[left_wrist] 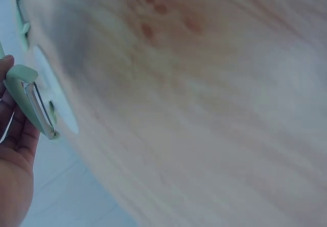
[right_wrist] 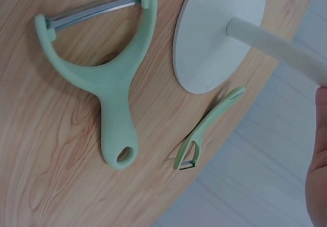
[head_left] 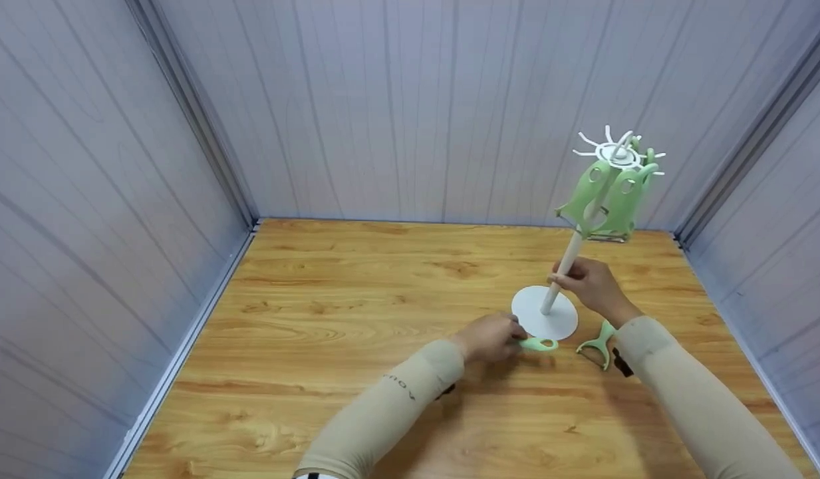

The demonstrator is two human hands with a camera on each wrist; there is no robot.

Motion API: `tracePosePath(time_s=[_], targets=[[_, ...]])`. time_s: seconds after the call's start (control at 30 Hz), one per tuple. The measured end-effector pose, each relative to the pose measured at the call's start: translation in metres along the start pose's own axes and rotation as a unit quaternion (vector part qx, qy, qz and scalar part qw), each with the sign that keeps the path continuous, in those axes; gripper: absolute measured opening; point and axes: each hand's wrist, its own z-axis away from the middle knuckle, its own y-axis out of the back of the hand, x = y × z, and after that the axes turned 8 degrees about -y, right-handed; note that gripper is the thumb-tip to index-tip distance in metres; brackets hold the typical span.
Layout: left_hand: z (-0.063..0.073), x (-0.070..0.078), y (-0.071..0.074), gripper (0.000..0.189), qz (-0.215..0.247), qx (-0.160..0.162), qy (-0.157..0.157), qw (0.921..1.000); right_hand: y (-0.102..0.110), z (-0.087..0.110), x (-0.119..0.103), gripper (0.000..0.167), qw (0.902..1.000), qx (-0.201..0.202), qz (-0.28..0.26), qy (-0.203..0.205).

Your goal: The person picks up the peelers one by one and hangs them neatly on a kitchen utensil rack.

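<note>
A white stand has a round base (head_left: pixel 528 308) and a pole (head_left: pixel 570 251), which leans to the right. Green peelers (head_left: pixel 624 199) hang from the white hooks at its top. My right hand (head_left: pixel 594 287) grips the pole above the base. In front of the base, my left hand (head_left: pixel 493 337) holds a green peeler (head_left: pixel 538 344) low over the table; its blade side shows in the left wrist view. A Y-shaped green peeler (right_wrist: pixel 113 91) lies on the table right of the base. Another, slimmer peeler (right_wrist: pixel 204 122) lies near the base in the right wrist view; my right arm hides it from the head camera.
The wood-grain table (head_left: pixel 330 286) is enclosed by pale panel walls (head_left: pixel 416 113) at the back and both sides. Several hooks (head_left: pixel 608 135) on the left and back of the stand's ring carry no peeler.
</note>
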Motion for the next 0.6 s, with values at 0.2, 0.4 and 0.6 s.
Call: tracePosePath(time_s=[0.2, 0.4, 0.6], targets=[[0.024, -0.004, 0.025, 0.02, 0.057, 0.059, 0.022, 0.9963, -0.005, 0.001, 0.0, 0.019, 0.9998, 0.014, -0.01, 0.008], [0.04, -0.011, 0.052, 0.023, 0.09, 0.116, 0.048, 0.988, -0.008, 0.004, 0.003, 0.018, 0.999, 0.032, -0.021, 0.024], [0.047, -0.02, 0.08, 0.024, 0.121, 0.161, 0.06, 0.9777, -0.01, 0.006, 0.002, 0.024, 0.9989, 0.046, 0.0, 0.007]])
